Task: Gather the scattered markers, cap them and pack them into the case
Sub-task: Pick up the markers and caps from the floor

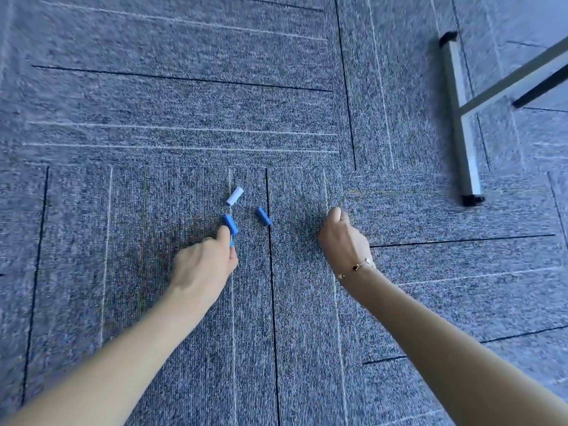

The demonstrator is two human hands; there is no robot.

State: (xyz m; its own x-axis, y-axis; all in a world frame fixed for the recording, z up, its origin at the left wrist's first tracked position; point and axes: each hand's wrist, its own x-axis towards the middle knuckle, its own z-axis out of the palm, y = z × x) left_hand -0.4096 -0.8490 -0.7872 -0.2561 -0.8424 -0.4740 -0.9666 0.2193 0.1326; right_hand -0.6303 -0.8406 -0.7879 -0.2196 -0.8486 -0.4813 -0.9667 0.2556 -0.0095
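A short blue cap (230, 224), a smooth plastic cylinder, is pinched at its near end by the left hand (205, 262); its long axis runs from about 5 o'clock up to 11 o'clock, the free end pointing away from the person. The part under the fingertips is hidden, and a blurred blue bit shows just below the thumb, too unclear to name. At 3 o'clock from it, apart, a second blue cap (263, 216) lies flat on the carpet (153, 103), its axis also running 11 to 5 o'clock, just beside a dark seam line. At 12 o'clock from the held cap, near it, lies a white cap (235, 195), a stubby cylinder tilted toward 1 o'clock.

The right hand (344, 233) is curled into a fist at 3 o'clock of the caps, knuckles toward the floor; whether it holds anything cannot be told. A thin gold bracelet (356, 267) with small beads sits on its wrist.

The carpet is grey, speckled loop pile in square tiles with thin dark and pale stripes. At 2 o'clock a grey metal leg frame (462, 124) with black end caps rests on it, cut off by the right edge.
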